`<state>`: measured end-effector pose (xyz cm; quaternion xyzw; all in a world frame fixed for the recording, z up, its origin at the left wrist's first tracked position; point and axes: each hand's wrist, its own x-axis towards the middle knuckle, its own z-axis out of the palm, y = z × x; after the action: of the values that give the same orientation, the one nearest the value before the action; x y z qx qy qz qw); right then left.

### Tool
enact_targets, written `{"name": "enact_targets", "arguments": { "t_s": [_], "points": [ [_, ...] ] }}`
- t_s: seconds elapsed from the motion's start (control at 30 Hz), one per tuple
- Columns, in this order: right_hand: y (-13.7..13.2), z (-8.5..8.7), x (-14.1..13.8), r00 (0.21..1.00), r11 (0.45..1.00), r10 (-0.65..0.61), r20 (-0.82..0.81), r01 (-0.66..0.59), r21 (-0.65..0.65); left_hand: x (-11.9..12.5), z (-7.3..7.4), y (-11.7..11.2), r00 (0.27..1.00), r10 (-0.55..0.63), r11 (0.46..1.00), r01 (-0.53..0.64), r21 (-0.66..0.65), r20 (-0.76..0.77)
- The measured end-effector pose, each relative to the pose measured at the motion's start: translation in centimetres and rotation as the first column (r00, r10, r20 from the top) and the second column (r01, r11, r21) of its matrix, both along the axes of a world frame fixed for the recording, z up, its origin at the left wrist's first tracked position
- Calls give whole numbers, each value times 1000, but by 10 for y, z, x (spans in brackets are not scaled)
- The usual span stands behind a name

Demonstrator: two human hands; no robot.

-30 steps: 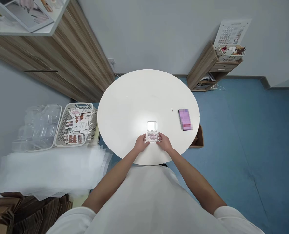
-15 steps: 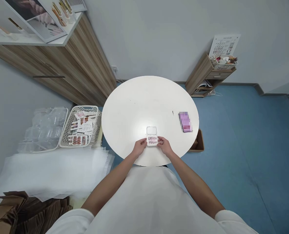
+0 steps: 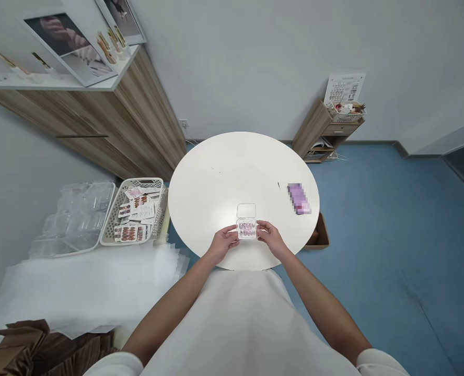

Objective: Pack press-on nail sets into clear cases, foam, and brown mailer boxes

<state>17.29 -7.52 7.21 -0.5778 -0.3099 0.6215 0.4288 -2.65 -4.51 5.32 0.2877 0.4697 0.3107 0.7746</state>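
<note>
Between my two hands is a small clear plastic case [image 3: 246,228] with its lid [image 3: 246,210] raised away from me. Rows of pinkish press-on nails show inside it. My left hand [image 3: 223,243] grips the case's left edge, fingers along the side. On the opposite edge, my right hand [image 3: 271,238] holds it the same way. The case is over the near part of the round white table [image 3: 212,193]; whether it touches the tabletop I cannot tell.
A blurred-out purple item [image 3: 299,199] lies at the table's right. To the left, a white basket [image 3: 161,209] holds nail cards, beside a tray of clear plastic boxes [image 3: 75,214]. White sheets [image 3: 94,282] lie nearer. A brown box [image 3: 321,232] stands on the floor at right.
The open case appears slightly larger and closer, as if lifted toward me by both hands. The whole view has tilted up slightly.
</note>
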Motion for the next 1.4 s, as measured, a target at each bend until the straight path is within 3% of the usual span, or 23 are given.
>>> {"name": "enact_targets", "arguments": {
  "t_s": [0.23,0.5,0.87,1.2,1.4],
  "points": [
    [24,10,-7,994,992,-6,-105,-7,-125,-18,6,0,994,-101,995,101,5,39],
    [25,22,-14,999,1000,25,-39,-25,18,-30,12,2,980,-183,983,183,4,79],
    [13,19,-25,986,998,13,-165,-2,64,-38,12,-1,974,-197,980,200,-15,111],
    [13,15,-16,982,999,41,-182,-33,43,-25,20,-10,977,-130,988,142,-62,171],
    [13,9,-4,984,999,10,-178,-3,40,-5,15,-18,995,-93,995,92,-22,-36]
  ]
}}
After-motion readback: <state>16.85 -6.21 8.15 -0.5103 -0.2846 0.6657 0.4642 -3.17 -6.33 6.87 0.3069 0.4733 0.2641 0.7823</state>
